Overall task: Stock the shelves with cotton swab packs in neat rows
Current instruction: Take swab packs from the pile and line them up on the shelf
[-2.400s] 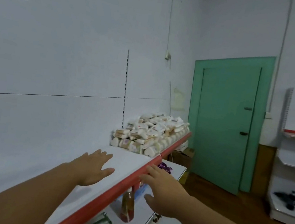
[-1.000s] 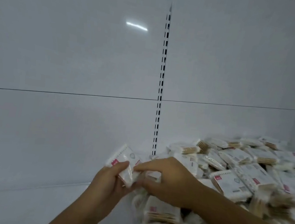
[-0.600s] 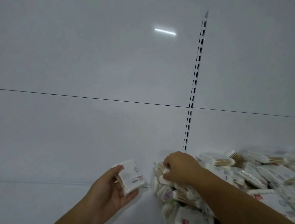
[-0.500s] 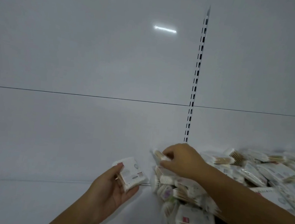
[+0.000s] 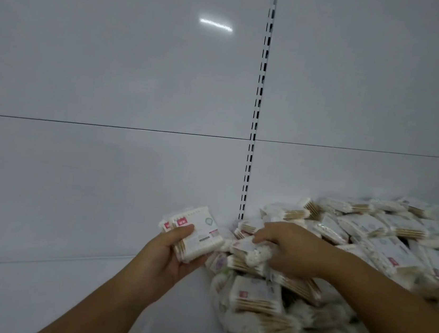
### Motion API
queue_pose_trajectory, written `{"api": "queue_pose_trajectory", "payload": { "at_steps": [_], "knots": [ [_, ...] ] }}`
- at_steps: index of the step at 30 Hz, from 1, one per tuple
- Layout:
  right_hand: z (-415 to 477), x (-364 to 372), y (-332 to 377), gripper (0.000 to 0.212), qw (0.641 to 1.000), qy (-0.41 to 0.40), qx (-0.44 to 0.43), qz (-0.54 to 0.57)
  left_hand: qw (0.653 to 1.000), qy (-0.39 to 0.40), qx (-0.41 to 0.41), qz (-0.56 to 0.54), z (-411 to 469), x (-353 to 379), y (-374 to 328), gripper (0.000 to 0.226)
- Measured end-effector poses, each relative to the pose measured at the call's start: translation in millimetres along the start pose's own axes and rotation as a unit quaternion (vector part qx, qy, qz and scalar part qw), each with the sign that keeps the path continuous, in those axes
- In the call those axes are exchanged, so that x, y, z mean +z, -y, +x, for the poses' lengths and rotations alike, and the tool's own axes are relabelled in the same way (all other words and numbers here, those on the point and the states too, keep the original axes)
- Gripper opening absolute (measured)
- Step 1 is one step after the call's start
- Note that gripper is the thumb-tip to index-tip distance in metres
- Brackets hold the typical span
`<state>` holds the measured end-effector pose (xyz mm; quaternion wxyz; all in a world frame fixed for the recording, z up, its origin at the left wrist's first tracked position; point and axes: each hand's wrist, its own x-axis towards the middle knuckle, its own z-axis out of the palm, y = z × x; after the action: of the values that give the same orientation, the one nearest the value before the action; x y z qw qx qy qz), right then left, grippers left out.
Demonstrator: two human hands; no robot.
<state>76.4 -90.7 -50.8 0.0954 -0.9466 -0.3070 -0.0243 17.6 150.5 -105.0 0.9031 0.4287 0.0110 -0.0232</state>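
The left hand [image 5: 171, 257] grips two stacked cotton swab packs [image 5: 199, 233]; the right hand [image 5: 288, 251] pinches one pack [image 5: 249, 249] on the heap [image 5: 352, 265].

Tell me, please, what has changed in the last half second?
The left hand, gripping one cotton swab pack before, now grips a stack of two. The right hand has dropped back to the pile and grips another pack. Pile and slotted upright stayed put.

back panel [image 5: 114, 70], 12 o'clock: smooth glossy white, lamp glint | shelf [image 5: 31, 295], 8 o'clock: smooth, duller white | packs [image 5: 198, 235] in my left hand [image 5: 168, 262]: clear shiny plastic film | pile [image 5: 370, 234], 3 o'clock: pale wooden sticks, fluffy cotton tips
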Motion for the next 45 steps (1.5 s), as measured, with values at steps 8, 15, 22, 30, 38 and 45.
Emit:
{"api": "queue_pose_trajectory", "payload": {
  "at_steps": [8,15,22,30,38,45],
  "knots": [
    [-7.0,-18.9,22.7,0.023,0.985,-0.154,-0.077,-0.031,0.994,-0.098,0.01,0.052,-40.4,-44.2,-8.9,0.057],
    [-0.6,30.3,158.4,0.029,0.905,-0.251,-0.338,0.058,0.992,-0.117,0.028,0.023,-98.2,-78.4,-30.7,0.056],
    [13.8,92.0,311.8,0.036,0.884,-0.045,-0.301,0.354,0.984,-0.158,0.085,0.014,-218.1,-164.1,-89.5,0.06],
    [11.7,129.9,521.7,0.082,0.833,0.099,-0.332,0.431,0.959,-0.222,0.167,0.06,-385.1,-281.1,-164.2,0.064],
    [31.5,150.5,653.4,0.067,0.855,0.084,-0.331,0.39,0.92,-0.327,0.195,0.098,-467.1,-367.1,-230.2,0.059],
    [95.2,177.9,742.0,0.065,0.867,0.086,-0.355,0.339,0.912,-0.353,0.184,0.1,-510.6,-469.1,-292.0,0.071]
  ]
}}
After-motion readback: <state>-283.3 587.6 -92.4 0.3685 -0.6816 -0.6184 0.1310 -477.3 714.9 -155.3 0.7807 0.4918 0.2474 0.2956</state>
